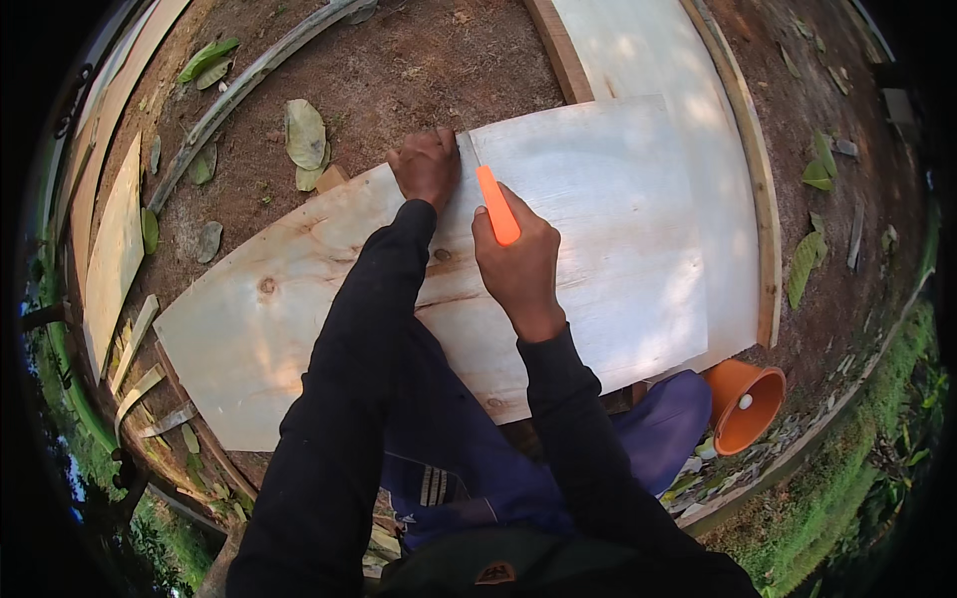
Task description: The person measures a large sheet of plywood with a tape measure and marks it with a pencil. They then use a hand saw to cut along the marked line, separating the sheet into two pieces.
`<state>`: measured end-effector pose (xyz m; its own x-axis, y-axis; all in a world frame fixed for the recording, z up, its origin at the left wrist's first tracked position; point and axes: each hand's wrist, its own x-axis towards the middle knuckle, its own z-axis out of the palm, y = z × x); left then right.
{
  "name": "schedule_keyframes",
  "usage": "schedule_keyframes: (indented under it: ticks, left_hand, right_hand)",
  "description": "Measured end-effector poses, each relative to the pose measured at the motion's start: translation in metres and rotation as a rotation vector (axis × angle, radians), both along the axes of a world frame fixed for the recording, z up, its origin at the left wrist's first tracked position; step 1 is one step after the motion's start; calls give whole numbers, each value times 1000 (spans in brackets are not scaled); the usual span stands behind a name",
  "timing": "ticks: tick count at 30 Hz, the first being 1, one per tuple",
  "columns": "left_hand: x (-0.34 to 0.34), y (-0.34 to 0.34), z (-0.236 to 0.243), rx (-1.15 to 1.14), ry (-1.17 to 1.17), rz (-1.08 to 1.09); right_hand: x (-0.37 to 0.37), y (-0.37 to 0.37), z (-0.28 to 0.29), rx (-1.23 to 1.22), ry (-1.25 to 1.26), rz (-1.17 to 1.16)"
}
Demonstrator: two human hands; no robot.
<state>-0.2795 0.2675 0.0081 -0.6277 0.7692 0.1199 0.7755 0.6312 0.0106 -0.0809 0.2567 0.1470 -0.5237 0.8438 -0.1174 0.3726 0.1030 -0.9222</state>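
Observation:
A pale plywood sheet [598, 289] lies in front of me across my legs, with brown knots and streaks in its left part. My right hand [523, 264] is closed round the orange handle of a handsaw [498, 207]. The thin blade, seen almost edge-on, points away from me to the sheet's far edge, where a narrow line runs in the wood. Just left of the blade, my left hand [427, 167] grips that far edge, its fingers curled over and partly hidden.
Under the sheet's right side lies another pale panel [638, 50] edged with wooden battens [743, 110]. An orange bucket [722, 384] stands at the near right, beside my knee. Offcuts [115, 249] and a long curved strip [224, 105] lie left. Leaves [304, 133] dot the bare soil.

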Motion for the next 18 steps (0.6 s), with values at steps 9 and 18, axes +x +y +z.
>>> schedule_keyframes:
  ticks: [9,18]
  left_hand:
    - [-1,-5,-3,66,-32,21]
    - [-7,-5,-11,174,-121,137]
  right_hand:
    - [28,-44,1,27,51,-45]
    - [116,-87,23,119,56,-9]
